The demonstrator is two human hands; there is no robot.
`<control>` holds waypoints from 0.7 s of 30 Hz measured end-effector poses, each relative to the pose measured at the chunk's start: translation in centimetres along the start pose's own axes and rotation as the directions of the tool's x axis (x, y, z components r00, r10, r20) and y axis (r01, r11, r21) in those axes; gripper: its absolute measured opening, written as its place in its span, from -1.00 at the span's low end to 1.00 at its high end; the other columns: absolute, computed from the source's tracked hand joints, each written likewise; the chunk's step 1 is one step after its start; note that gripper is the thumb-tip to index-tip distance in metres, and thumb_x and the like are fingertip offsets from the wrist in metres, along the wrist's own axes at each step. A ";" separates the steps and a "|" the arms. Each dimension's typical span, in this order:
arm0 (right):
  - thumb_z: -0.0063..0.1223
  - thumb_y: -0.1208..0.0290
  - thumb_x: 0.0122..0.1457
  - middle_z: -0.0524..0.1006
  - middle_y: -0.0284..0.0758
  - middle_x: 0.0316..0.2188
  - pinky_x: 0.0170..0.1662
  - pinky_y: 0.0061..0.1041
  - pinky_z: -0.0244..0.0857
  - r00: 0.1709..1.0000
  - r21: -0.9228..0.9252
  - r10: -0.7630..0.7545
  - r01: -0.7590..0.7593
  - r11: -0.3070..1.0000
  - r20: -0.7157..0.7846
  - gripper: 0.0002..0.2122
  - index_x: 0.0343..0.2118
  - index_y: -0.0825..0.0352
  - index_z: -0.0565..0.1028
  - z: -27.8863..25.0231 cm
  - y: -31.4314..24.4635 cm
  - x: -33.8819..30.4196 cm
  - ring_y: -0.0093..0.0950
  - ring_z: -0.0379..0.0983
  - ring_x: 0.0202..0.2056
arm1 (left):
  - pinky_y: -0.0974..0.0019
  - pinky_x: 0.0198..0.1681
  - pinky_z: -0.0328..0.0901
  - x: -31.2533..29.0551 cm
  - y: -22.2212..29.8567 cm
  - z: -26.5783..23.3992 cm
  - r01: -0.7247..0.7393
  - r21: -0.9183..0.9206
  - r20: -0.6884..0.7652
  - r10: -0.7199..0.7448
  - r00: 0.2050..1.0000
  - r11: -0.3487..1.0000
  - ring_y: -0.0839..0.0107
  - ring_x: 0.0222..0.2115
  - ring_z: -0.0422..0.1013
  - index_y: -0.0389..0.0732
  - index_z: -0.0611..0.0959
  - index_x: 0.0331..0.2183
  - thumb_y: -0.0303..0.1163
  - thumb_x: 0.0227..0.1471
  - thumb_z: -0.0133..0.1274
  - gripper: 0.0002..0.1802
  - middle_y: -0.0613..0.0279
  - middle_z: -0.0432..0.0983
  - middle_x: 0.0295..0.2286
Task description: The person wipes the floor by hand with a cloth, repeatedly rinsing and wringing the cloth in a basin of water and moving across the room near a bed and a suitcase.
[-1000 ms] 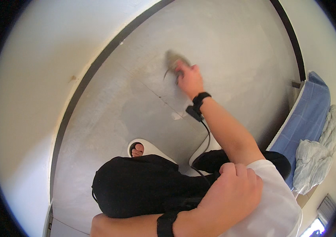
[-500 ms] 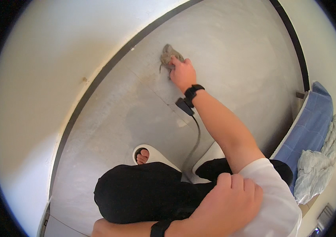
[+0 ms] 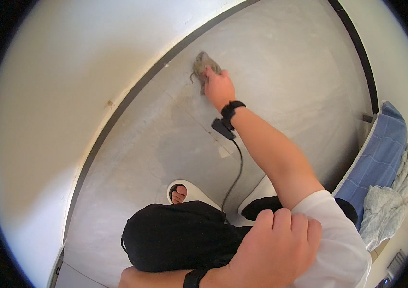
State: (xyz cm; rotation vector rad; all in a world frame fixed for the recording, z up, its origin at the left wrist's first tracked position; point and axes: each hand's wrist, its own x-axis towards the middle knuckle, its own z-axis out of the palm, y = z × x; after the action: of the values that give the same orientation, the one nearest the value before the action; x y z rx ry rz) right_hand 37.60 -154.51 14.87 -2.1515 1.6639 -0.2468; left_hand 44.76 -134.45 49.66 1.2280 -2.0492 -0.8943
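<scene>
At the far middle of the picture, my right hand (image 3: 219,89) is closed on a crumpled grey-brown rag (image 3: 206,65), pressing it against the grey floor (image 3: 271,72). A black strap with a small black device (image 3: 223,128) sits on that wrist, and a thin cable runs from it toward my legs. My left hand (image 3: 276,245) lies across my lap, its fingers curled beside my white right sleeve (image 3: 331,230). Those fingertips are hidden, so what they hold cannot be made out. Another black strap (image 3: 193,278) circles the left wrist.
A white wall (image 3: 55,120) with dark skirting (image 3: 103,132) curves along the left. My white slipper (image 3: 194,194) stands below the rag, near brownish marks on the floor. On the right, blue checked bedding (image 3: 379,149) and a crumpled pale cloth (image 3: 381,211) hang over an edge.
My right hand and the rag have slid slightly farther away and left over the floor. The whole view has shifted a little. My left hand stays in nearly the same place.
</scene>
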 end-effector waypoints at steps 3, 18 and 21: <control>0.08 0.53 0.08 0.61 -0.17 -0.35 -0.18 -0.17 0.47 0.999 -0.007 -0.035 0.035 0.999 0.015 -0.68 -0.06 0.19 0.52 1.6 -0.8 -4.6 -0.11 0.45 -0.21 | 0.24 -0.47 0.12 0.2 -0.1 -0.7 0.011 0.017 0.074 -0.012 0.997 1.000 0.34 -0.53 0.29 -0.15 0.51 -0.57 -0.32 -0.17 0.08 -0.87 0.26 0.33 -0.61; 0.07 0.51 0.07 0.60 -0.13 -0.29 -0.14 -0.17 0.47 0.997 0.039 -0.033 0.030 0.999 0.075 -0.62 0.00 0.12 0.51 2.5 -4.0 -3.2 -0.07 0.46 -0.19 | 0.23 -0.45 0.14 0.3 0.4 -1.1 0.039 0.027 0.058 -0.040 0.998 0.999 0.35 -0.53 0.29 -0.13 0.52 -0.56 -0.26 -0.18 0.11 -0.83 0.26 0.35 -0.59; 0.07 0.52 0.07 0.60 -0.17 -0.31 -0.15 -0.16 0.46 0.968 0.117 -0.208 0.192 0.974 0.142 -0.61 0.01 0.14 0.51 2.8 -4.6 -6.4 -0.08 0.45 -0.17 | 0.23 -0.45 0.15 0.1 0.1 -1.2 0.047 0.036 0.079 -0.050 0.996 0.998 0.34 -0.53 0.30 -0.13 0.51 -0.56 -0.26 -0.18 0.11 -0.83 0.26 0.35 -0.59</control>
State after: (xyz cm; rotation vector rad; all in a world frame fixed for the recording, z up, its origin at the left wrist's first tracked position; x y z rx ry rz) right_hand 41.03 -146.84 14.94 -2.2020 1.3220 -0.2139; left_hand 45.62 -134.84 50.47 1.2840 -2.1138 -0.9484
